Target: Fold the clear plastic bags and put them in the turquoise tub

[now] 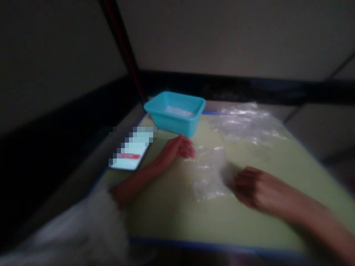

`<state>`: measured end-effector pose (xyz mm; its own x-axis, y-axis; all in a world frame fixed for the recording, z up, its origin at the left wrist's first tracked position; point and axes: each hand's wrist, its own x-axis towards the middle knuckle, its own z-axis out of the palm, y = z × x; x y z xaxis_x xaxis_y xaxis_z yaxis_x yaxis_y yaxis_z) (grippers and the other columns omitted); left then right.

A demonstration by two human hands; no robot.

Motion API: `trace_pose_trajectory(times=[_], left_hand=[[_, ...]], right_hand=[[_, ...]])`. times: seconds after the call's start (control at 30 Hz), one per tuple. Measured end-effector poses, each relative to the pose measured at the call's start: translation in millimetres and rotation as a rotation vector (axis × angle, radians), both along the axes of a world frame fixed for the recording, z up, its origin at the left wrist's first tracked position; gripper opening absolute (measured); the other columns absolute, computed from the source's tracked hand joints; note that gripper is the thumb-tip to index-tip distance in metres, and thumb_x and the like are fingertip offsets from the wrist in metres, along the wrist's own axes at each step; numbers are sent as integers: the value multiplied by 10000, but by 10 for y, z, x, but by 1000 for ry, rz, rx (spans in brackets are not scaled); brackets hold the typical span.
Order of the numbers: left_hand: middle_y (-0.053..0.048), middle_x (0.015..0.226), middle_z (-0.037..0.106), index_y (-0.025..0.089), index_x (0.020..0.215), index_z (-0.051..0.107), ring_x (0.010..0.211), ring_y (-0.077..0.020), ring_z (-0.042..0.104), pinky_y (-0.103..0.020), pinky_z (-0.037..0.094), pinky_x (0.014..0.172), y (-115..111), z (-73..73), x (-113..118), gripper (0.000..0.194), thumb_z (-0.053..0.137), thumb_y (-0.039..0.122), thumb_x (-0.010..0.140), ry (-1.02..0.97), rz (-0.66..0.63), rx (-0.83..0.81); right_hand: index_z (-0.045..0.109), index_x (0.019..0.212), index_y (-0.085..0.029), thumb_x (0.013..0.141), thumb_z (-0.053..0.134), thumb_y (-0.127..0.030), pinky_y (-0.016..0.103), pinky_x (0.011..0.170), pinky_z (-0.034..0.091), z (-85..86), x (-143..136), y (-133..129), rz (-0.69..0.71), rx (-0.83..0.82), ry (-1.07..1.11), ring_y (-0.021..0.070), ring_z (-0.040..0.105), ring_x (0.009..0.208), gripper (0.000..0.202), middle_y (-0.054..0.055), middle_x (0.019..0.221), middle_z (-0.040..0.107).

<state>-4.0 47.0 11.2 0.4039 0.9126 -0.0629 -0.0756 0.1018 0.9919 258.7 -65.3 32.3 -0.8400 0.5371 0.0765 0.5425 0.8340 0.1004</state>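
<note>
A clear plastic bag [209, 173] lies on the yellow-green table [177, 218] between my two hands, crinkled and shiny. My left hand [181, 147] is at its upper left corner, fingers curled together and closed on the edge. At the right side of the bag, my right hand [251, 188] is closed with its fingers bent inward against the plastic. Blur and dim light hide the exact fingertip contact of both hands. Just beyond my left hand stands a turquoise plastic basin [174, 123] with something whitish inside.
A heap of clear plastic bags [246, 125] lies at the table's far right. Left of my left forearm is a phone [133, 151] with a lit screen, partly pixelated. The table has a blue edge [210, 244], and a wall [235, 40] rises behind it.
</note>
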Motion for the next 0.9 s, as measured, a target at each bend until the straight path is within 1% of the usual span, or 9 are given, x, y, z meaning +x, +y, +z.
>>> trace_pose_trajectory(times=[0.2, 0.3, 0.37, 0.5, 0.73, 0.9], left_hand=[[-84, 744, 688, 144, 829, 537, 615, -186, 673, -265, 469, 538, 7, -65, -12, 519, 519, 658, 769, 32, -125, 4], [-87, 743, 690, 137, 814, 539, 612, -186, 677, -263, 478, 541, 0, -91, -6, 544, 532, 677, 748, 68, -162, 20], [-91, 747, 690, 130, 805, 544, 616, -182, 678, -260, 483, 549, -7, -103, 1, 556, 532, 682, 745, 101, -166, 29], [-100, 763, 691, 123, 801, 545, 625, -179, 677, -255, 489, 555, -7, -116, 2, 565, 532, 685, 741, 128, -175, 42], [-94, 769, 689, 124, 806, 546, 615, -171, 674, -249, 495, 548, -21, -82, 4, 541, 522, 663, 765, 145, -149, 36], [-97, 773, 689, 124, 803, 545, 609, -167, 671, -244, 494, 544, -27, -88, 7, 547, 526, 669, 757, 155, -153, 36]], right_hand=[[567, 659, -192, 906, 484, -139, 358, 698, 329, 44, -2, -20, -15, -51, 7, 156, 489, 674, 266, 5, 705, 570], [569, 661, -189, 906, 485, -119, 359, 704, 334, 57, 1, -22, -18, -38, -18, 161, 498, 693, 268, 13, 712, 575], [567, 663, -187, 898, 490, -100, 363, 698, 327, 51, 2, -20, -7, -2, -46, 166, 501, 703, 262, 16, 715, 574], [549, 661, -188, 878, 531, -115, 368, 685, 312, 19, -2, -14, 11, 53, -59, 168, 498, 706, 230, 8, 724, 568], [533, 658, -183, 878, 537, -135, 358, 678, 303, -2, -5, -2, 14, 54, -43, 157, 482, 685, 226, -2, 709, 556], [540, 665, -184, 894, 508, -158, 353, 662, 327, 17, 21, 3, -5, 46, -10, 157, 488, 659, 233, 8, 702, 560]])
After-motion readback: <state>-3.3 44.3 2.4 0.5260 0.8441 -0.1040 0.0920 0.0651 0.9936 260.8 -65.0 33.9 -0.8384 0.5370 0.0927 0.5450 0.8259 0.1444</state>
